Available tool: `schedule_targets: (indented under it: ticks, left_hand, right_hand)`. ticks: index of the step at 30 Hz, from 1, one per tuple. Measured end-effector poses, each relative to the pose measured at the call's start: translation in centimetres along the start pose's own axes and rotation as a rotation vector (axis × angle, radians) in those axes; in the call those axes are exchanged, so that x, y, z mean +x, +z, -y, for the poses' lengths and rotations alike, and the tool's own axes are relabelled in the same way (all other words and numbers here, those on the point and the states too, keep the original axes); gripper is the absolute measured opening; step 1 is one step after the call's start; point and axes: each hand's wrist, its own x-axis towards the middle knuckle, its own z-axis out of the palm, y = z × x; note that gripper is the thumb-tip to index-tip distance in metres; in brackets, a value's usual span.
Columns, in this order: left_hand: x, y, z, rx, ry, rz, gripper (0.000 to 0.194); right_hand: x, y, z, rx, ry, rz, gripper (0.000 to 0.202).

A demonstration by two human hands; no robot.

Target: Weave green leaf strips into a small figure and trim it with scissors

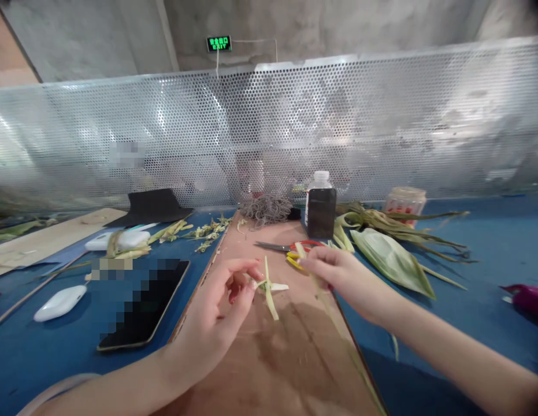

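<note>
My left hand point(223, 303) pinches a small cross-shaped knot of pale green leaf strips point(271, 300) between thumb and fingers, its short ends sticking out in several directions. To the right, my right hand point(344, 274) has its fingers closed on a long, narrow leaf strip point(300, 250). One end pokes up above the fingers, and the length below seems to trail down toward the board's right edge. Just behind my right hand lie scissors point(273, 247) with red and yellow on the handles, partly covered by that hand.
Beneath both hands runs a brown board point(269, 370) on a blue table. Behind are grey twine point(266, 209), a dark phone-like slab against a bottle point(321, 211), and a jar point(406, 202). A broad green leaf point(392, 260) lies right; a phone point(147, 306) and white case point(60, 303) left.
</note>
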Motion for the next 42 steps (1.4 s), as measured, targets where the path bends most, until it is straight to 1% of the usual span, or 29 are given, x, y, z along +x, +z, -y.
schedule_targets:
  ticks: [1,2,4,6,8,9,14,19,23,25,26,30,32,37,39,42]
  left_hand:
    - [-0.2,0.0,0.0,0.012,-0.014,-0.001,0.018]
    - [-0.2,0.1,0.0,0.0,-0.06,0.018,0.018]
    - [-0.2,0.3,0.1,-0.109,-0.231,0.125,0.017]
    - [0.1,0.6,0.2,-0.253,-0.4,0.266,0.021]
    - [0.3,0.9,0.1,-0.33,-0.48,0.342,0.024]
    - [0.3,1.0,0.0,-0.338,-0.488,0.35,0.025]
    - [0.4,0.9,-0.1,-0.299,-0.435,0.329,0.02]
    - [0.5,0.7,0.1,-0.268,-0.457,0.331,0.017]
    - [0.6,0.6,0.1,-0.274,-0.456,0.323,0.016]
    - [0.6,0.6,-0.1,-0.278,-0.442,0.326,0.015]
    - [0.5,0.6,-0.2,-0.275,-0.434,0.33,0.015]
    - [0.2,0.6,-0.5,-0.218,-0.408,0.376,0.016]
    - [0.0,0.7,-0.4,-0.195,-0.406,0.416,0.016]
    - [-0.5,0.8,0.3,-0.188,-0.398,0.502,0.015]
    - [-0.6,0.8,0.4,-0.165,-0.405,0.506,0.017]
    - [-0.5,0.8,0.5,-0.157,-0.424,0.503,0.021]
  right_hand:
    - [-0.7,1.1,0.6,0.133,-0.029,0.073,0.033]
    - [-1.5,2.1,1.1,0.232,-0.043,0.121,0.033]
    - [-2.7,3.6,1.6,0.349,-0.069,0.18,0.03]
    - [-3.5,4.4,1.8,0.367,-0.09,0.196,0.028]
    - [-3.9,4.8,1.6,0.335,-0.106,0.194,0.028]
    - [-3.9,4.9,1.5,0.314,-0.109,0.192,0.028]
    - [-3.6,4.9,1.4,0.255,-0.089,0.204,0.028]
    - [-3.6,4.6,1.6,0.339,-0.064,0.266,0.027]
    - [-3.6,4.6,1.2,0.442,0.023,0.34,0.03]
    - [-3.7,4.6,1.1,0.458,0.057,0.376,0.032]
    - [-3.7,4.6,1.0,0.452,0.061,0.374,0.033]
    - [-3.6,4.4,1.1,0.395,0.017,0.253,0.03]
    - [-3.4,4.2,1.1,0.409,0.024,0.23,0.03]
    - [-3.0,4.0,0.9,0.567,0.124,0.308,0.035]
    - [-2.8,3.9,0.9,0.604,0.164,0.343,0.035]
    - [-2.7,3.7,0.9,0.593,0.183,0.356,0.034]
